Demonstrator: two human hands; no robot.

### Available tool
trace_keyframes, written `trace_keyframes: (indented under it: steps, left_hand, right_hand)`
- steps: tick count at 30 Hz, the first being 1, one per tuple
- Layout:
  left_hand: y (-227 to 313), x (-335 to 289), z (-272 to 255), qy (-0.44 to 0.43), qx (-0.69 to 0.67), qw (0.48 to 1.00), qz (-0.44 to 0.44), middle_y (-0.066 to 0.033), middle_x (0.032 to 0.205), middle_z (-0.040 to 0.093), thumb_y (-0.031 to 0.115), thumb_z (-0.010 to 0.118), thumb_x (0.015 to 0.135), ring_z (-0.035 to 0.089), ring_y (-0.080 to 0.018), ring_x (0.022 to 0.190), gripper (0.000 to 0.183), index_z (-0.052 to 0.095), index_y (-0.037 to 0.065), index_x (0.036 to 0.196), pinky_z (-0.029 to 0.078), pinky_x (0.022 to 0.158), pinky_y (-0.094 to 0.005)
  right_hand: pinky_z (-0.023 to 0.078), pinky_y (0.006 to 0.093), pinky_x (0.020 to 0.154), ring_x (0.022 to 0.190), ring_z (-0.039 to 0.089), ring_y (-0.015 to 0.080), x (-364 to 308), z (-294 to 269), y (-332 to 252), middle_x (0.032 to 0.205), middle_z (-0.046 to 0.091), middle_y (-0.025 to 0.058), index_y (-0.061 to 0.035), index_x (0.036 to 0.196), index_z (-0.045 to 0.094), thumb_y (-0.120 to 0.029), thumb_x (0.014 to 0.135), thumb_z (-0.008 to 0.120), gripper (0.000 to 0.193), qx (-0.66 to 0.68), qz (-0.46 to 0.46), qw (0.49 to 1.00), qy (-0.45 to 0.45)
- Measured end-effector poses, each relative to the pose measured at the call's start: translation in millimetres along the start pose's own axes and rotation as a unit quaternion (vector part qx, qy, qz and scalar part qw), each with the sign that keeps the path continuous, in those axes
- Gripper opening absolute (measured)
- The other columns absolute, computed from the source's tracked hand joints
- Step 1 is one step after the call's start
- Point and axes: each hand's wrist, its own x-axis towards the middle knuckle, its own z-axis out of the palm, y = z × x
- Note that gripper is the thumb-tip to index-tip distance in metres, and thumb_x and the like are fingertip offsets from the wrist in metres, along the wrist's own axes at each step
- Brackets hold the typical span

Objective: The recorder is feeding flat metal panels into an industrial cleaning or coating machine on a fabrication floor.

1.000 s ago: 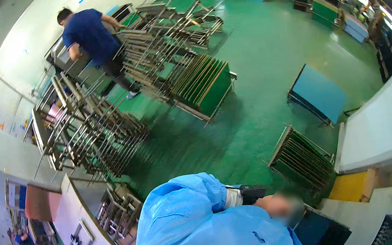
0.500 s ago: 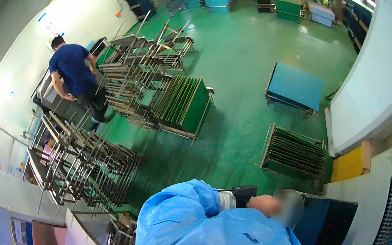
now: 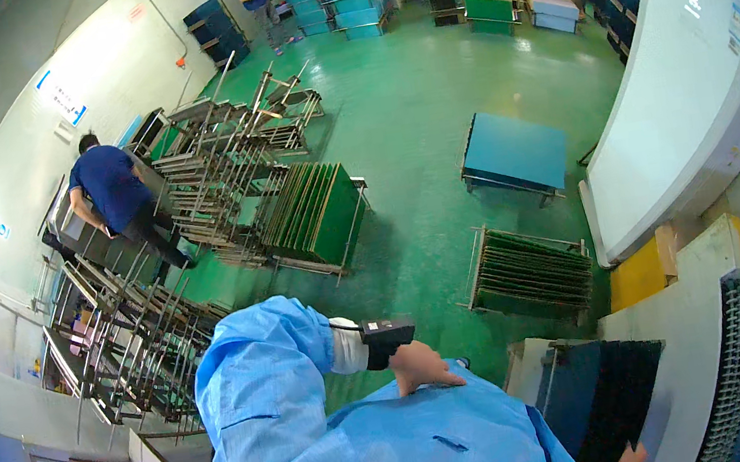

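My left hand (image 3: 420, 368) is in front of my blue gown (image 3: 401, 453), at its upper edge. A finger of it stretches to the right, and I see nothing held. Round that wrist sit a white cuff (image 3: 348, 345) and a black box-shaped device (image 3: 387, 332). My right hand (image 3: 630, 460) shows only in part at the lower edge, beside a rack of dark blue panels (image 3: 563, 393). Its fingers are mostly cut off, so I cannot tell whether it holds or touches anything.
Ahead on the green floor stand a rack of dark green panels (image 3: 532, 272), a blue-topped rack (image 3: 515, 152) and a green panel rack (image 3: 316, 215). Metal frames (image 3: 135, 344) pile up at left, near a person in dark blue (image 3: 114, 191). A white cabinet (image 3: 672, 94) stands at right.
My left hand has moved left, away from the dark panels and towards my gown. My right hand has come into sight at the lower edge. The whole view has shifted.
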Motion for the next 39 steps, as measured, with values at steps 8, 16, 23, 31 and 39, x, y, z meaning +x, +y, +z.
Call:
trace_keyframes:
  steps: [8, 16, 23, 31, 39]
  left_hand:
    - [-8, 57, 4, -0.088, 0.144, 0.984, -0.057, -0.0124, 0.102, 0.063, 0.046, 0.094, 0.025, 0.066, -0.0337, 0.096, 0.140, 0.029, 0.018, 0.146, 0.054, 0.071, -0.0479]
    - [-11, 69, -2, -0.097, 0.125, 0.986, -0.055, -0.0077, 0.104, 0.066, 0.061, 0.090, 0.023, 0.067, -0.0332, 0.095, 0.135, 0.036, 0.033, 0.143, 0.052, 0.081, -0.0437]
    - [-21, 87, -23, -0.136, 0.056, 0.988, -0.044, -0.0095, 0.105, 0.065, 0.040, 0.089, 0.046, 0.063, -0.0346, 0.099, 0.115, 0.034, 0.023, 0.146, 0.050, 0.084, -0.0445]
    - [-27, 98, -44, -0.052, 0.018, 0.990, 0.130, -0.0162, 0.113, 0.062, 0.015, 0.086, 0.057, 0.060, -0.0389, 0.104, 0.107, 0.030, 0.016, 0.149, 0.050, 0.083, -0.0459]
    - [-24, 112, -53, -0.083, 0.037, 0.987, 0.131, -0.0163, 0.114, 0.062, 0.012, 0.083, 0.061, 0.060, -0.0394, 0.103, 0.103, 0.030, 0.015, 0.149, 0.050, 0.084, -0.0462]
  right_hand:
    - [0.044, 0.0449, 0.085, 0.100, 0.056, 0.0464, -2, -21, -46, 0.105, 0.062, 0.0314, 0.0094, 0.106, 0.062, -0.007, 0.077, 0.071, 0.035, -0.151, 0.000, 0.988, -0.018]
    - [0.043, 0.0455, 0.095, 0.105, 0.058, 0.0455, -73, -166, -183, 0.116, 0.061, 0.0303, 0.0057, 0.118, 0.061, -0.029, 0.087, 0.066, 0.047, -0.043, 0.027, 0.998, 0.025]
    - [0.035, 0.0457, 0.103, 0.118, 0.049, 0.0412, -107, -280, -141, 0.125, 0.056, 0.0245, 0.0019, 0.126, 0.056, -0.029, 0.082, 0.069, 0.055, -0.092, 0.110, 0.973, 0.180]
    - [0.044, 0.0359, 0.090, 0.096, 0.056, 0.0203, -157, -367, -67, 0.106, 0.063, 0.0110, 0.0043, 0.119, 0.060, -0.021, 0.086, 0.071, 0.043, 0.227, 0.087, 0.839, 0.487]
    - [0.051, 0.0418, 0.084, 0.098, 0.060, 0.0271, -130, -305, -61, 0.111, 0.063, 0.0117, -0.0015, 0.115, 0.058, -0.014, 0.086, 0.070, 0.035, 0.703, 0.065, 0.570, 0.421]
